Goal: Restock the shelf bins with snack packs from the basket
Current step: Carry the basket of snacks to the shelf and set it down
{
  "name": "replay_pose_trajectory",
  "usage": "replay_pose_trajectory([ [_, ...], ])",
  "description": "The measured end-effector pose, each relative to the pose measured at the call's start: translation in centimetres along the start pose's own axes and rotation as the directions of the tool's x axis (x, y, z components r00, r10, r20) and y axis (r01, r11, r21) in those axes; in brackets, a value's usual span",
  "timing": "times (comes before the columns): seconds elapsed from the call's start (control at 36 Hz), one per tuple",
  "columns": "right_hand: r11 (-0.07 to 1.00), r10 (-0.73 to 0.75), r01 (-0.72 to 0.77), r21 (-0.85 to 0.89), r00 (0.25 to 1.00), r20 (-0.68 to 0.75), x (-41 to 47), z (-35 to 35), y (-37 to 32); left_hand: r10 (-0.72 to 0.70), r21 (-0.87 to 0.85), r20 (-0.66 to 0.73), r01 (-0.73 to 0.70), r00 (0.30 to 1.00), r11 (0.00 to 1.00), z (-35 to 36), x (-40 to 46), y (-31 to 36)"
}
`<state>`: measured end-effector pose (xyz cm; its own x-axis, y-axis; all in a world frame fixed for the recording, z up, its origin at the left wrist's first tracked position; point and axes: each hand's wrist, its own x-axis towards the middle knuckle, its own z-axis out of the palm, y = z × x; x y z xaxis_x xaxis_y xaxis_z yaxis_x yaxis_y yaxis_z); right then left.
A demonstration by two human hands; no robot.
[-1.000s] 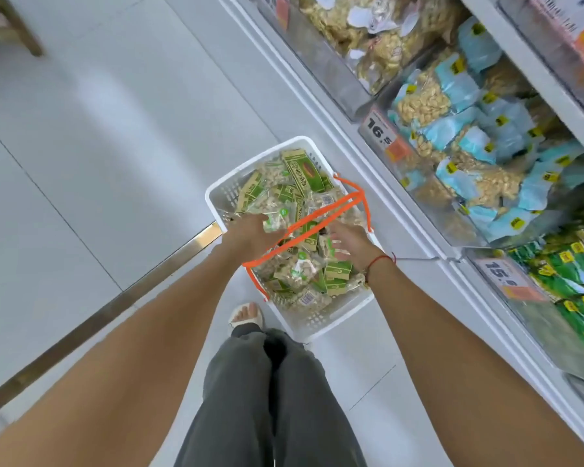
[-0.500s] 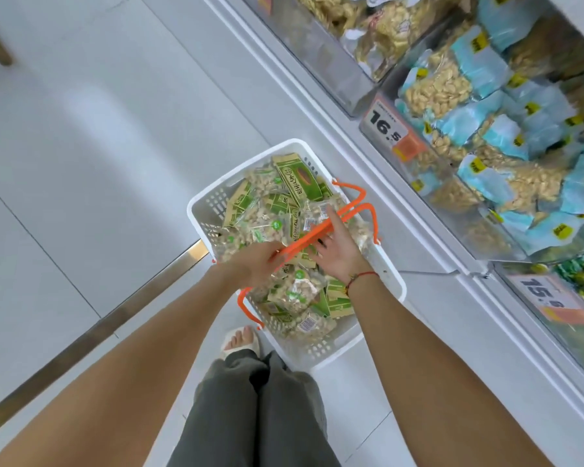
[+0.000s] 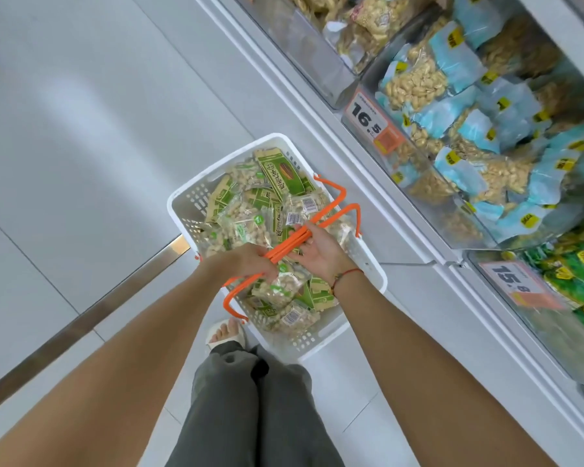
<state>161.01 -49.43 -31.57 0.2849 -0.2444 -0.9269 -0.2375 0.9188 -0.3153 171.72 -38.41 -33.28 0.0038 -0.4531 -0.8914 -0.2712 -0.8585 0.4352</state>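
Comparing with a second ago: both orange handles point(image 3: 304, 235) are now gathered together above the basket point(image 3: 196, 203); earlier they crossed loosely over the packs while both hands reached down among them.
Half a second ago: the left hand point(image 3: 246, 261) already held a handle and the right hand point(image 3: 321, 252) was reaching for the bars; now both hands meet on the bunched handles.
Basket position: on the pale floor just beside the foot of the white shelf point(image 3: 415, 264), in front of a sandalled foot point(image 3: 225, 332) and grey trousers point(image 3: 250, 409).
Snack packs point(image 3: 246, 217): green-and-clear packs heaped in the basket, lying directly beneath both hands and apart from the fingers.
Left hand grip: fingers curled over the two orange bars, clenched round them.
Right hand grip: palm turned up beneath the bars, fingers bent round them; a red cord sits on the wrist.
Shelf bins: blue-labelled nut packs point(image 3: 452, 96) behind a 16.5 price tag point(image 3: 368, 119); green packs point(image 3: 573, 278) behind a second tag point(image 3: 513, 281).
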Motion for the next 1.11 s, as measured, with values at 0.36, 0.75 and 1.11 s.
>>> replay_pose_trajectory([
  [0.36, 0.954, 0.108, -0.120, -0.275, 0.992, -0.058, -9.1, 4.4, 1.5, -0.084, -0.283, -0.010, 0.078, 0.996, 0.956, 3.5, -11.1, -1.5],
  [0.75, 0.837, 0.125, -0.100, -0.538, 0.992, 0.010, -22.2, 13.7, 1.9, -0.058, -0.626, -0.075, -0.002, 0.995, 0.780, 3.3, -29.3, -0.4],
  [1.11, 0.749, 0.090, -0.020, -0.662, 0.993, 0.071, -23.7, 25.9, 1.0, -0.134, -0.705, -0.155, -0.015, 0.979, 0.709, -5.1, -34.1, -4.1],
])
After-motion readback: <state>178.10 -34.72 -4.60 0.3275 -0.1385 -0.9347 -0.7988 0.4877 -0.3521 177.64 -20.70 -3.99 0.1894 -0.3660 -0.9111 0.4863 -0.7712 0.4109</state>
